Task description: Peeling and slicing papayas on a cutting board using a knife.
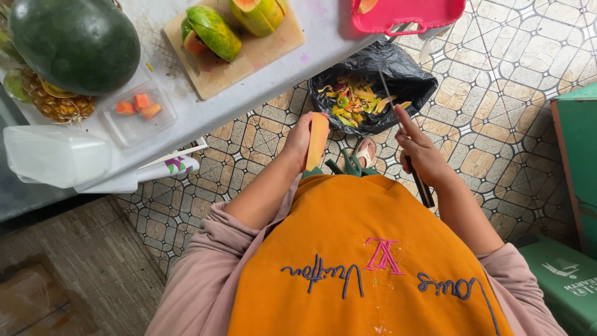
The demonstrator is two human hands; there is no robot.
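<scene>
- My left hand (300, 142) grips one orange papaya slice (318, 140), upright above the floor.
- My right hand (420, 155) holds one knife (404, 134).
- Two papaya halves (211, 31) on one cutting board (239, 65); three chunks (138, 106) in one tub (134, 118); one trash bag (373, 84).

**Around the Fruit Table**

Just beyond the left fingers (303, 134) and right fingers (407, 124), a black bag (407, 78) sits open on the tiled floor (497, 124), full of yellow and green peels (351, 99). Up-left of the left fingers runs a white table (205, 115). On it a wooden board (249, 59) bears cut green papayas (211, 31). Further left stand a clear tub (134, 121) with orange cubes (140, 106), a pineapple (56, 102), a dark watermelon (74, 43) and a lidded clear box (56, 155). A pink tray (407, 14) lies above the right fingers. Far right of them stand a green crate (575, 143) and a green bin (559, 280).
</scene>
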